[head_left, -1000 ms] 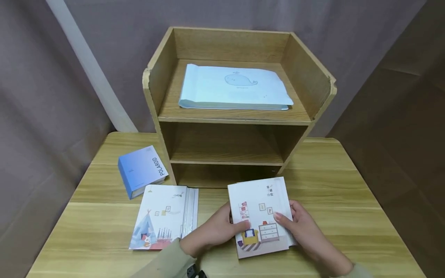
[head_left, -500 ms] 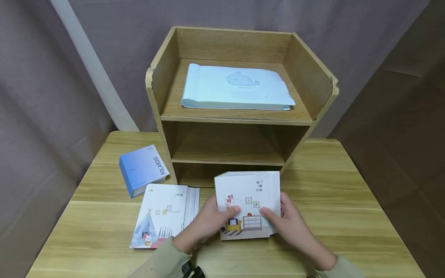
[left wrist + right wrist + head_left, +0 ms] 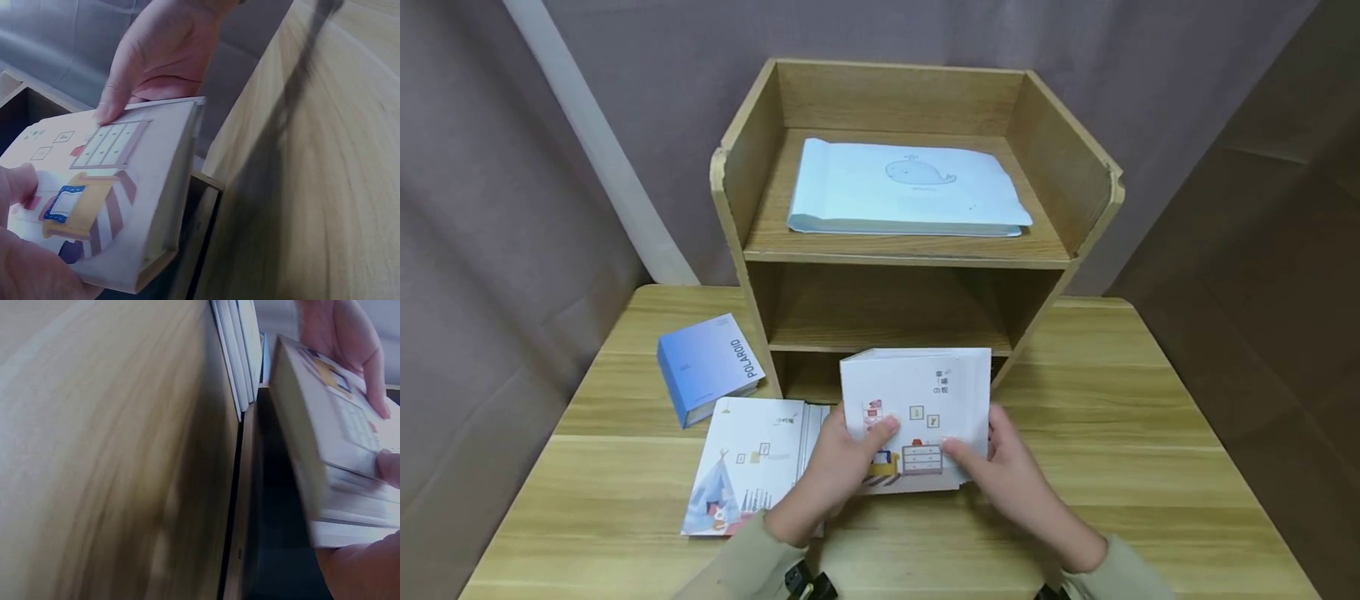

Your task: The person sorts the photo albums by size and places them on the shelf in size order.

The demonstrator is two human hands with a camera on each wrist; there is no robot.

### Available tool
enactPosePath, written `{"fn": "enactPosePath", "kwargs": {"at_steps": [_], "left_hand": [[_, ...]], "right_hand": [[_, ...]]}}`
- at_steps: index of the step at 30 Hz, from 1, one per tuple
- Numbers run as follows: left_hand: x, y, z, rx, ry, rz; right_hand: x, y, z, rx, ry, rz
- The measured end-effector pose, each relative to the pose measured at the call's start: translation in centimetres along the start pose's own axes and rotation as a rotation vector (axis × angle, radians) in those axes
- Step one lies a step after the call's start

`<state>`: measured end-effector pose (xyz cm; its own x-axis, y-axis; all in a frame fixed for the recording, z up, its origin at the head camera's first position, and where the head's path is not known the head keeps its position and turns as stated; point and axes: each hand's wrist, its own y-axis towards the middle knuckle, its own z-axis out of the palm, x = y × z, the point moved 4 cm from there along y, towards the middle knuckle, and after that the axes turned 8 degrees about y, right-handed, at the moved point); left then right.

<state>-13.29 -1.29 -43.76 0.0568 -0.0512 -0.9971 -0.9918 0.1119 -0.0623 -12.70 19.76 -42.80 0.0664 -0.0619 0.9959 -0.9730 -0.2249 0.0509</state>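
Observation:
Both hands grip a thick white book (image 3: 925, 383) with a drawn dresser and yellow armchair on its cover. My left hand (image 3: 838, 454) holds its left side, thumb on the cover, fingers beneath. On the right side, my right hand (image 3: 1007, 467) does likewise, its thumb near the dresser picture. In the left wrist view the book (image 3: 112, 187) is held above the table, its page edges showing. The right wrist view shows layered edges on the book's (image 3: 350, 494) near side. The wooden shelf (image 3: 917, 260) stands behind, and the book overlaps its lowest compartment in the head view.
White books (image 3: 737, 467) with a tent picture lie stacked at the left, close to my left forearm. Behind them is a blue POLAROID book (image 3: 700, 367). A pale blue whale-pictured book (image 3: 895, 192) lies on the shelf's top level. Grey curtains (image 3: 880, 29) hang behind.
Both hands have carried the white book leftward and away from me, from over the table's front to before the lowest shelf compartment. Its tilt has straightened slightly. The other books stay where they were.

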Motion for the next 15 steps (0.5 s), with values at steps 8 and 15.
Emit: {"fn": "enactPosePath", "kwargs": {"at_steps": [8,15], "left_hand": [[-1.6,0.2,-1.7,-0.033,0.032,0.056],[-3.3,0.4,-2.9,0.044,0.085,0.099]], "right_hand": [[-0.6,-0.1,0.6,0.009,-0.053,0.028],[0.1,0.0,1.2,0.028,0.021,-0.002]]}}
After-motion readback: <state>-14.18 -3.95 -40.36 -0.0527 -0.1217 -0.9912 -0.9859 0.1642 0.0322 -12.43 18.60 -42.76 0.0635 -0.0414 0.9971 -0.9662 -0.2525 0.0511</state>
